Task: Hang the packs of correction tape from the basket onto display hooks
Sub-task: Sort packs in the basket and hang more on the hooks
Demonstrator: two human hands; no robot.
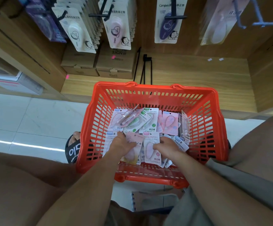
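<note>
wooden display wall (197, 70) stands behind, with black hooks (175, 17) that already carry some packs. on the floor the red basket (214, 115) holds a loose heap of correction tape packs (169, 122). both hands are inside it. the left hand (121, 144) has its fingers curled on a pink pack (135, 138); the right hand (166, 148) pinches the edge of another pack (152, 149), though how firm i cannot tell. the packs overlap and look slippery, so i think a lifted one may drag its neighbours up or slip out and fall. the small hole at the top may also miss the hook.
</note>
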